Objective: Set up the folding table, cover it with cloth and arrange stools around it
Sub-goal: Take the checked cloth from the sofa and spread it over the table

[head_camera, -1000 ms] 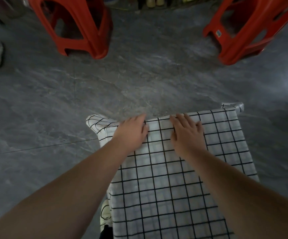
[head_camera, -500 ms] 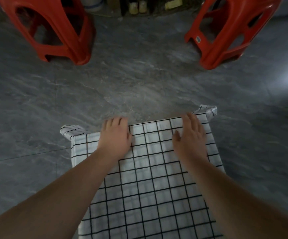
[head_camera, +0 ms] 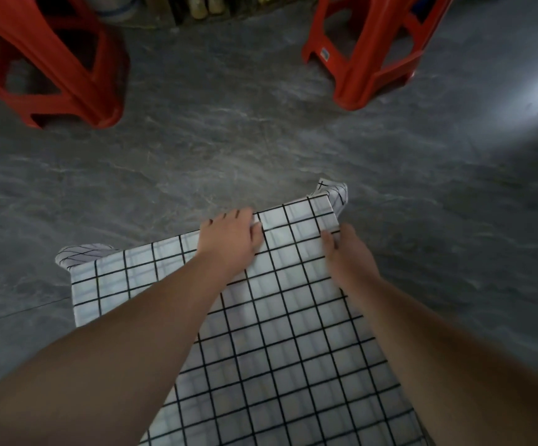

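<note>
A white cloth with a black grid (head_camera: 277,349) lies over the small table and hides its top; its corners hang off at the far left and far right. My left hand (head_camera: 229,238) lies flat on the cloth at the far edge, fingers reaching over that edge. My right hand (head_camera: 349,249) rests on the cloth at the right edge near the far right corner, thumb on top, its fingers blurred and dropping over the side. Two red plastic stools stand on the floor beyond, one at far left (head_camera: 45,62), one at far right (head_camera: 370,49).
Grey marbled floor (head_camera: 229,140) lies between the table and the stools. Shoes and a pale bucket (head_camera: 113,8) sit along the wall at the top edge. A bright patch of light falls on the floor at the right.
Both hands slid to the right along the cloth's far edge; the right hand went from the top surface to the right edge near the corner. The view shifted.
</note>
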